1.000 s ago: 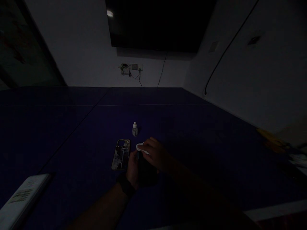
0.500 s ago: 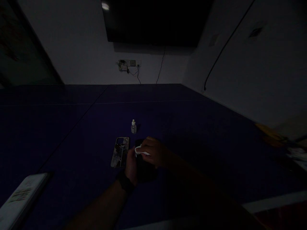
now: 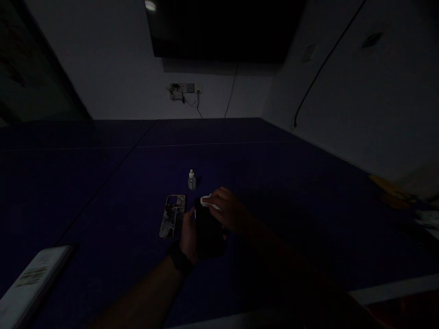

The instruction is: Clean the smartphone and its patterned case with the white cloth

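Right hand (image 3: 229, 211): fingers pinched on white wipe (image 3: 207, 201), at far end of dark smartphone (image 3: 207, 235). Smartphone's long axis runs from wipe toward tabletop's (image 3: 274, 173) near edge; left hand (image 3: 188, 235) clamped around its left side.

no text is legible; the print (image 3: 32, 277) on the white box (image 3: 46, 262) blurs.

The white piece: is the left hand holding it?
No, the right hand pinches the white piece while the left hand holds the dark device.

A dim room, home or office unclear, with a wall-mounted screen (image 3: 222, 29), sockets (image 3: 190, 88) and blue tabletop (image 3: 154, 167).
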The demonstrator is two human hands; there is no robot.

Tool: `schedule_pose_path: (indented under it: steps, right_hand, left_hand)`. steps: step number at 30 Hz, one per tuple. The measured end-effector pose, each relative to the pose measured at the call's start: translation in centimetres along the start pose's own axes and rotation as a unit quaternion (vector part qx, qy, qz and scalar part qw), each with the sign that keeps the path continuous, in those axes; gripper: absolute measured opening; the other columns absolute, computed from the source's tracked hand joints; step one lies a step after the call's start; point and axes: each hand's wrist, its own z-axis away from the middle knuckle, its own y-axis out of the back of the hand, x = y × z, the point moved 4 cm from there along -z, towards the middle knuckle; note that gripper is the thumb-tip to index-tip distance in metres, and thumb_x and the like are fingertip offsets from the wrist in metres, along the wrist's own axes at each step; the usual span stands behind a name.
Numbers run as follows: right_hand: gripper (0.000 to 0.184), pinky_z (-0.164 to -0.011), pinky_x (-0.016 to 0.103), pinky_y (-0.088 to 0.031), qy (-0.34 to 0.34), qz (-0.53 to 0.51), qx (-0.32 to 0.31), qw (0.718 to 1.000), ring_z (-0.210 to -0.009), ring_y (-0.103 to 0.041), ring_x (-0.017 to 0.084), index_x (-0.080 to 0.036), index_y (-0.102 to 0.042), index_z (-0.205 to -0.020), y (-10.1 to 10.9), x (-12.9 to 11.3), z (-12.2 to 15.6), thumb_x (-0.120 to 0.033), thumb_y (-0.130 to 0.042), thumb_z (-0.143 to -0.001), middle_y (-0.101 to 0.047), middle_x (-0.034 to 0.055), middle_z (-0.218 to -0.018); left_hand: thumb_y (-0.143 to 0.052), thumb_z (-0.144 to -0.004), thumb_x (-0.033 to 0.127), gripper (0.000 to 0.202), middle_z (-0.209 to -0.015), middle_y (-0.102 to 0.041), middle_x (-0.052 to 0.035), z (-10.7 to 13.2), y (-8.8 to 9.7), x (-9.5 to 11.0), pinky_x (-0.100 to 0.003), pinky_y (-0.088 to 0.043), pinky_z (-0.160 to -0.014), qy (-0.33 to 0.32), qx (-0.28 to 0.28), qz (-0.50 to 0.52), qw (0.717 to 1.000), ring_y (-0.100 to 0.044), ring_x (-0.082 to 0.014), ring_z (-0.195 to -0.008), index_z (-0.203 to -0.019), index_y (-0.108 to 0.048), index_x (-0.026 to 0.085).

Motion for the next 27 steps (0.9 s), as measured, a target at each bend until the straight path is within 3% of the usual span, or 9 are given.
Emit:
schedule_pose_path:
  steps: [3, 8, 12, 17, 22, 27]
  right_hand:
    - [0.023, -0.073, 0.033, -0.050, -0.008, 0.003, 0.016, 1.000, -0.083, -0.058, 0.020, -0.019, -0.068, -0.110, 0.0, -0.1, -0.1, -0.008, -0.061, -0.091, -0.066, 0.0069, -0.090]
    - [0.020, -0.073, 0.031, -0.051, 0.058, -0.041, -0.061, 0.996, -0.082, -0.058, 0.019, -0.018, -0.069, -0.106, -0.2, -0.7, 0.2, -0.010, -0.064, -0.089, -0.065, 0.0063, -0.089]
    - [0.023, -0.074, 0.034, -0.052, 0.014, 0.014, -0.020, 1.000, -0.086, -0.059, 0.020, -0.017, -0.068, -0.110, 0.5, 0.3, 0.4, -0.009, -0.062, -0.089, -0.066, 0.0084, -0.094]
    - [0.028, -0.081, 0.034, -0.053, 0.066, 0.040, -0.014, 0.997, -0.091, -0.062, 0.020, -0.016, -0.063, -0.120, 0.1, -0.9, 0.6, -0.007, -0.054, -0.094, -0.070, 0.0109, -0.109]
    - [0.031, -0.083, 0.035, -0.055, 0.128, 0.055, -0.032, 0.990, -0.100, -0.064, 0.021, -0.013, -0.060, -0.127, -0.5, -2.3, 0.7, -0.010, -0.048, -0.099, -0.068, 0.0116, -0.127]
    - [0.032, -0.083, 0.033, -0.057, 0.087, 0.070, -0.038, 0.993, -0.097, -0.063, 0.021, -0.012, -0.060, -0.130, -0.3, -1.1, 0.9, -0.014, -0.045, -0.102, -0.066, 0.0092, -0.133]
  left_hand:
    - [-0.052, -0.085, 0.063, 0.055, -0.079, -0.074, -0.0135, 0.1, 0.0, -0.1, -0.042, -0.055, -0.071, 0.004, -0.001, -0.021, 1.000, -0.072, -0.0311, -0.074, -0.093, -0.069, 0.011]
    - [-0.052, -0.084, 0.064, 0.057, -0.076, -0.074, -0.0150, -0.1, 0.5, -0.1, -0.042, -0.054, -0.069, -0.006, 0.014, -0.043, 0.999, -0.072, -0.0309, -0.068, -0.091, -0.069, 0.010]
    - [-0.049, -0.084, 0.068, 0.061, -0.079, -0.074, -0.0146, 0.0, 0.1, 0.0, -0.042, -0.054, -0.066, 0.013, -0.023, -0.030, 0.999, -0.070, -0.0293, -0.063, -0.096, -0.070, 0.011]
    - [-0.059, -0.083, 0.057, 0.046, -0.077, -0.072, -0.0091, 0.1, -0.2, 0.2, -0.039, -0.054, -0.069, -0.013, -0.015, 0.026, 0.999, -0.070, -0.0272, -0.068, -0.092, -0.068, 0.013]
    - [-0.061, -0.085, 0.045, 0.031, -0.075, -0.070, -0.0038, -0.8, 0.3, 0.2, -0.028, -0.053, -0.068, -0.023, 0.021, 0.120, 0.992, -0.068, -0.0183, -0.069, -0.089, -0.067, 0.014]
    - [-0.061, -0.086, 0.046, 0.033, -0.076, -0.071, -0.0047, -0.8, 0.4, 0.4, -0.030, -0.054, -0.070, -0.035, -0.013, 0.105, 0.994, -0.068, -0.0200, -0.070, -0.092, -0.069, 0.015]
